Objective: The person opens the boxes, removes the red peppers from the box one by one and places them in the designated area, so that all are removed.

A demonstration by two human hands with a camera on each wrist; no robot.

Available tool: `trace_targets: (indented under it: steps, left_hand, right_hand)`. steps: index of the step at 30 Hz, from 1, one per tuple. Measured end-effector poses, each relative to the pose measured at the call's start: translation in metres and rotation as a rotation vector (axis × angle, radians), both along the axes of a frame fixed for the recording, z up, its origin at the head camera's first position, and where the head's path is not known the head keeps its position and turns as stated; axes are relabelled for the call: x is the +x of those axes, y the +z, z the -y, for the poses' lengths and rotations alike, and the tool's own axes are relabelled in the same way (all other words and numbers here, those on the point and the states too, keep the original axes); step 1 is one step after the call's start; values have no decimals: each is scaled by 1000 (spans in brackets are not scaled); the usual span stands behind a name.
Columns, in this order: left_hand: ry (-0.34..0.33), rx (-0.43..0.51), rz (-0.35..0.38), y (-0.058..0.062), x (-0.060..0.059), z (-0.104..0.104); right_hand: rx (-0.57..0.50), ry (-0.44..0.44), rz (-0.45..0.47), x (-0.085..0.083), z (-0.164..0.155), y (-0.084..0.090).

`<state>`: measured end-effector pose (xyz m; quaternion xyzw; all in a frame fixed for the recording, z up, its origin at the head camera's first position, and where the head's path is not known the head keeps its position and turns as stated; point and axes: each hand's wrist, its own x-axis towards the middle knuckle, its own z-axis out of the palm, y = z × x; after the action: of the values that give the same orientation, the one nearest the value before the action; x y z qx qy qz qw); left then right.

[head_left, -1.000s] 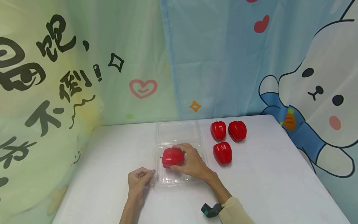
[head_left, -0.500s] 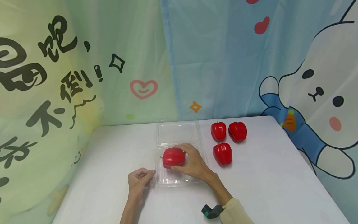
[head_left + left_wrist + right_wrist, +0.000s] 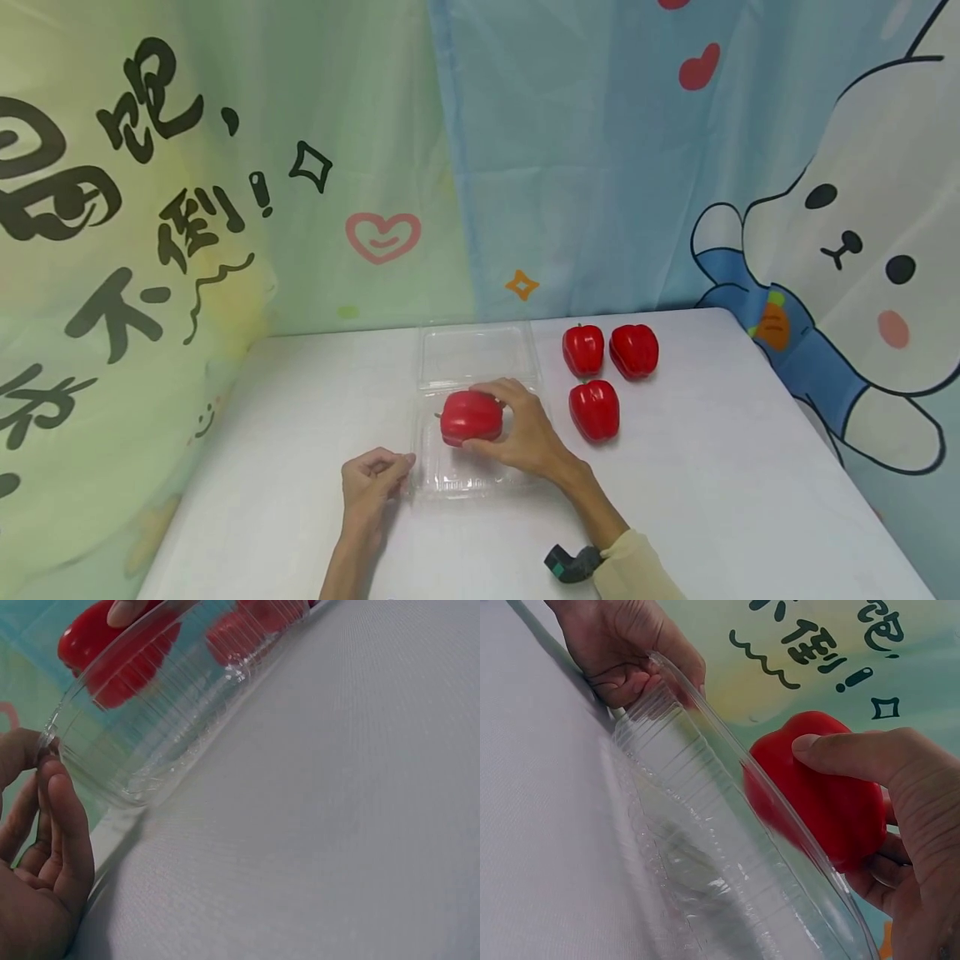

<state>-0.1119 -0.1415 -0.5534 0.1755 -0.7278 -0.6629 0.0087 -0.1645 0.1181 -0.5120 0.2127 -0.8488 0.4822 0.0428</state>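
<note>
White cloth covers the table (image 3: 712, 467), which is backed by a cartoon curtain (image 3: 750, 167) printed with a rabbit, hearts and lettering. At the middle of the table a red pepper (image 3: 470, 417) is held over the near half of a clear clamshell box (image 3: 480, 482), its stem pointing left; it is gripped by the right hand (image 3: 525, 433), thumb on the near side and fingers curled over the top and far side, evidently so that it can be guided within the rim. Whether the pepper already rests on the box floor cannot be told. The near-left corner of the box is pinched by the left hand (image 3: 369, 485), fingers curled at the rim, which seems meant to keep the light plastic from sliding. The lid (image 3: 477, 354) is folded back flat on the far side, leaving the tray open from above. Three more red peppers (image 3: 600, 375) are grouped just right of the box, within easy reach of the right hand.
</note>
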Motion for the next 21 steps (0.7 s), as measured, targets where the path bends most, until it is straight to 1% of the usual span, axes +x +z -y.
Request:
trace_targets:
  steps: [17, 21]
  left_hand:
    - [3, -5, -1, -1, -1, 0]
    - [-1, 11, -9, -1, -1, 1]
  right_hand:
    - [-18, -25, -30, 1, -7, 3]
    - [-24, -33, -40, 1, -10, 3]
